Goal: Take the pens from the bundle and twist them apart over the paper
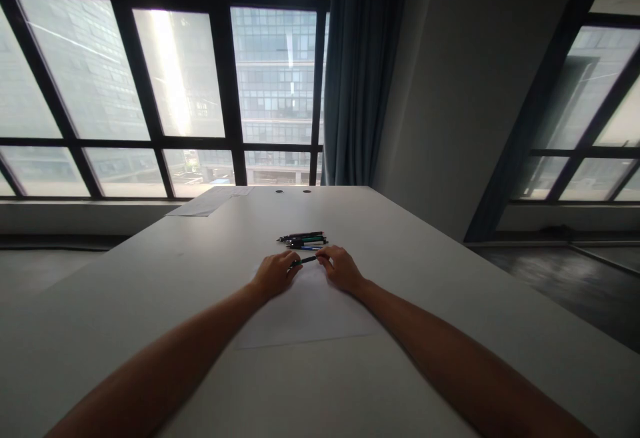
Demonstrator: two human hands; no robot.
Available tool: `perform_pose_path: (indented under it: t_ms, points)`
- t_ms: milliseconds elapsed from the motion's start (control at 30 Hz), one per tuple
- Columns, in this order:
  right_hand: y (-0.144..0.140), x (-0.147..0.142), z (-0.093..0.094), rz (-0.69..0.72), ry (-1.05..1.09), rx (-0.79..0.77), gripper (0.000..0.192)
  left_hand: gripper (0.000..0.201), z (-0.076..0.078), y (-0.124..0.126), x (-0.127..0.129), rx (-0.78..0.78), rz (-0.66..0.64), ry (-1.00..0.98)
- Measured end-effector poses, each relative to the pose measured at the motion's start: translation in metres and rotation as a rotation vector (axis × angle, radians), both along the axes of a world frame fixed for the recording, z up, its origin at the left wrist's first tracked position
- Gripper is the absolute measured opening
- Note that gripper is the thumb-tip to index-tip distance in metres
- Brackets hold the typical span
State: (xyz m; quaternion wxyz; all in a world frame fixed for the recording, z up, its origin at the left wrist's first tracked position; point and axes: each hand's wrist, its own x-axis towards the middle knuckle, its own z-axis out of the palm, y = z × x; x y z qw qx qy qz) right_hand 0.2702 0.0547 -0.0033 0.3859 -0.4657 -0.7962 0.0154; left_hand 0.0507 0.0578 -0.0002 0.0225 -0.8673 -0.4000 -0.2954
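Between my two hands lies a dark pen [307,260], nearly level and slanting up a little to the right. The fingers of my left hand [277,273] are closed on its left end. My right hand [341,267] pinches the other end between thumb and fingers. Under the hands a white sheet of paper [310,315] rests on the table, its far part covered by them. Just beyond the hands, several pens [305,239] lie side by side in a small group, black, green and blue among them.
The long white table [400,251] stretches toward the windows. More paper sheets [200,206] lie at its far left edge. Two dark round table fittings [279,191] sit near the far end. A blue curtain [357,91] hangs behind the table.
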Motion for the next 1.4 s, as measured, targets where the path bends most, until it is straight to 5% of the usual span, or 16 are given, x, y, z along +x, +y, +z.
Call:
perform_pose_path:
  t_ms: [1033,1400]
  points:
    - [-0.0072,-0.0036,0.0053,0.073,-0.034,0.097,0.01,0.027,0.0023,-0.0062,0.0022,0.108,0.062,0.044]
    - [0.0008,0.0031,-0.0003,-0.081,-0.008,0.045,0.043,0.024,0.0038,-0.0067,0.0043,0.197,0.141,-0.204]
